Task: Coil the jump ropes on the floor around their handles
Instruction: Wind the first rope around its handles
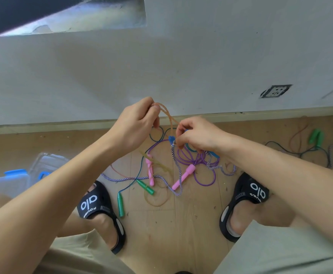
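A: What fills the frame?

B: A white wall point(181, 66) across the upper half, a wooden floor point(181, 224) below it, and a clear storage bin point(23, 175) with blue latches at the left edge. A wall socket point(275, 91) sits in the upper right.

A: And the person?

B: Both forearms reach in from the bottom corners. Two black slide sandals, one at lower left point(100, 212) and one at lower right point(244, 202), frame the tangle of jump ropes point(181, 167) on the floor in the centre.

A: What are the hands doing?

B: The left hand point(136, 125) is raised just above centre, pinching a loop of translucent orange rope point(167, 113). The right hand point(199, 135) is beside it, fingers curled around a blue handle point(171, 139) with a striped blue-and-white rope point(176, 165) hanging from it.

A: Smaller bits?

B: Pink handles point(183, 176), a purple rope point(203, 171), green handles point(120, 203) at lower centre, and another green pair point(316, 137) at the far right.
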Demonstrator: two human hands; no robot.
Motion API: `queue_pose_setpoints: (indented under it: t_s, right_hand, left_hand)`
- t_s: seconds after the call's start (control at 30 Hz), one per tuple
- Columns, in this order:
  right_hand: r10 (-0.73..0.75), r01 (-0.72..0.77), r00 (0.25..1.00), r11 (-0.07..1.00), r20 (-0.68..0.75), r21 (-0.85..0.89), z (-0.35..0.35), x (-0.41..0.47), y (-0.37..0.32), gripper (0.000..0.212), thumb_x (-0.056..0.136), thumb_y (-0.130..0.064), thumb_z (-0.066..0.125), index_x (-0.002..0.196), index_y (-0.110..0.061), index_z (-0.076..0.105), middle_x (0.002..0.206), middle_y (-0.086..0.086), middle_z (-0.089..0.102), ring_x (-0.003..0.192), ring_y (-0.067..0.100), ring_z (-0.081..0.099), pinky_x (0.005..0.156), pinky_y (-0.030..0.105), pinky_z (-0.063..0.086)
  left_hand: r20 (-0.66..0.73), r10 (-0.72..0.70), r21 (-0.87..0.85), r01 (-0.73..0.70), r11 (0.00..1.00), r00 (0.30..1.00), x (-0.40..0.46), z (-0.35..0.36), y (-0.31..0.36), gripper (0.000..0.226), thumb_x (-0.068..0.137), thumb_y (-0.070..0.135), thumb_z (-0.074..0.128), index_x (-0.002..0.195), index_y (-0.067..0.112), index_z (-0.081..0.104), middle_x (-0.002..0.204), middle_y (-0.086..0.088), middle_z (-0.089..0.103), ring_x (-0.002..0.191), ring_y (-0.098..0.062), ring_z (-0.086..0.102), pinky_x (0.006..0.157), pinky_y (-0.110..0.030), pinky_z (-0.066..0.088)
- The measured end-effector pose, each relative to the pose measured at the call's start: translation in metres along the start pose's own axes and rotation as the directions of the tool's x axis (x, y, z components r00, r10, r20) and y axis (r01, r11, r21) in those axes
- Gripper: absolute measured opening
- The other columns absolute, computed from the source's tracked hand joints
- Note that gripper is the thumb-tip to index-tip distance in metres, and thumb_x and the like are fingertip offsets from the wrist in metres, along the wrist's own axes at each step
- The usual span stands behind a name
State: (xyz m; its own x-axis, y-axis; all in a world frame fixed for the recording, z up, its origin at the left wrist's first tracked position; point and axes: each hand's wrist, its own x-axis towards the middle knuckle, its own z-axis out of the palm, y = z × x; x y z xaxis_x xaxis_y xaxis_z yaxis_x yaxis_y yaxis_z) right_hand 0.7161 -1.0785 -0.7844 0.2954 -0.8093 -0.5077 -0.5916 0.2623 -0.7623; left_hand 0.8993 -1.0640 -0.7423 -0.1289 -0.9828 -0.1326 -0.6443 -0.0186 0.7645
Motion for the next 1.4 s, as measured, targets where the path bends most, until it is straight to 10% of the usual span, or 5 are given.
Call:
queue_pose_setpoints:
  t_s: [0.3,0.57,0.77,0.93,1.4]
  right_hand:
    - [0.121,-0.088,0.977,0.978,0.174,-0.189,-0.002,0.001,0.007,0.017,0.085,-0.010,0.052,0.092,-0.010,0.067,0.060,0.005,0.063,0.051,0.021,0.060,0.052,0.020,0.045]
    - [0.041,-0.001,0.996,0.882,0.075,-0.472,-0.007,0.011,0.012,0.040,0.082,-0.017,0.060,0.121,-0.010,0.057,0.121,0.015,0.064,0.106,0.035,0.062,0.089,0.048,0.052]
    - [-0.167,0.186,0.981,0.949,0.097,-0.253,-0.007,0.005,0.005,0.092,0.068,-0.024,0.085,0.146,-0.030,0.036,0.143,-0.010,0.047,0.125,0.010,0.050,0.101,0.027,0.043]
    - [-0.327,0.335,0.941,0.938,0.090,-0.091,0.002,0.009,0.001,0.011,0.090,-0.031,0.067,0.090,-0.020,0.068,0.087,-0.011,0.070,0.083,0.011,0.062,0.081,0.036,0.050]
    - [-0.090,0.116,0.973,0.987,0.214,-0.111,-0.020,-0.001,-0.010,0.040,0.099,-0.046,0.053,0.072,-0.016,0.048,0.060,0.000,0.056,0.048,0.015,0.058,0.049,0.027,0.050]
  left_hand:
    - [-0.082,0.014,-0.041,-0.017,0.999,0.996,0.004,-0.003,-0.003,0.032,0.101,0.022,0.040,0.075,0.005,0.049,0.062,0.008,0.055,0.054,-0.006,0.043,0.059,-0.029,0.034]
    - [-0.002,0.088,-0.096,-0.088,0.992,0.996,0.000,-0.003,-0.001,0.032,0.102,0.020,0.041,0.076,0.001,0.043,0.065,0.002,0.050,0.057,-0.012,0.036,0.056,-0.028,0.032]
    - [0.130,0.211,-0.036,-0.208,0.977,0.969,-0.004,-0.007,0.001,0.027,0.097,0.018,0.047,0.071,0.010,0.044,0.064,-0.006,0.048,0.059,-0.013,0.036,0.055,-0.030,0.032]
    - [0.131,0.259,0.004,-0.262,0.965,0.957,-0.003,-0.011,0.003,0.025,0.093,0.014,0.053,0.071,0.016,0.042,0.061,0.005,0.036,0.060,-0.014,0.030,0.054,-0.029,0.028]
    - [-0.100,0.231,0.662,-0.108,0.741,0.968,0.021,-0.035,-0.035,0.042,0.103,0.038,0.035,0.069,0.013,0.036,0.059,-0.009,0.043,0.057,-0.036,0.041,0.049,-0.036,0.031]
